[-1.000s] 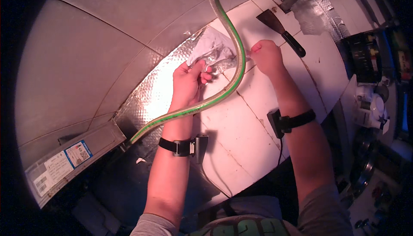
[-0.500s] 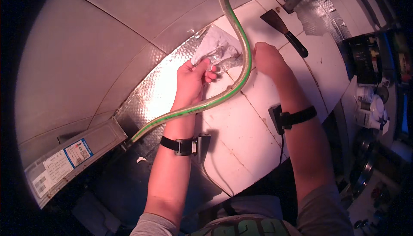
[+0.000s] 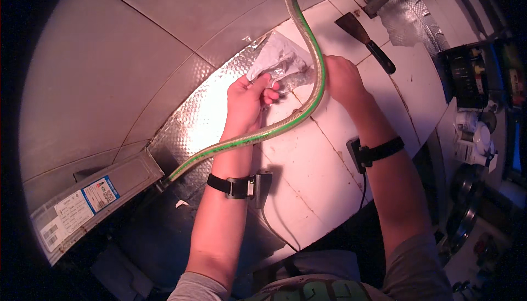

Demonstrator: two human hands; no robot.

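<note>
My left hand (image 3: 250,95) pinches the lower left corner of a crumpled whitish plastic bag (image 3: 277,54), with a see-through part beside my thumb. The bag spreads over foil and white tiles and reaches right towards the hose. My right hand (image 3: 341,79) has its fingers curled closed just right of the hose, at the bag's right side. The hose covers its fingertips, so what they hold is hidden. This clear braided hose (image 3: 293,120) with a green stripe bends between my hands and passes over my left forearm.
A scraper (image 3: 365,40) with a black handle lies on the white tiles (image 3: 302,175), right of my right hand. Shiny foil (image 3: 203,103) lines the wall foot at left. A labelled metal panel (image 3: 137,169) stands at lower left, bottles (image 3: 466,120) at far right.
The view has shifted slightly. My right hand is turned a little and its wrist sits slightly lower. My left hand keeps its pinch on the bag, which creases a little differently.
</note>
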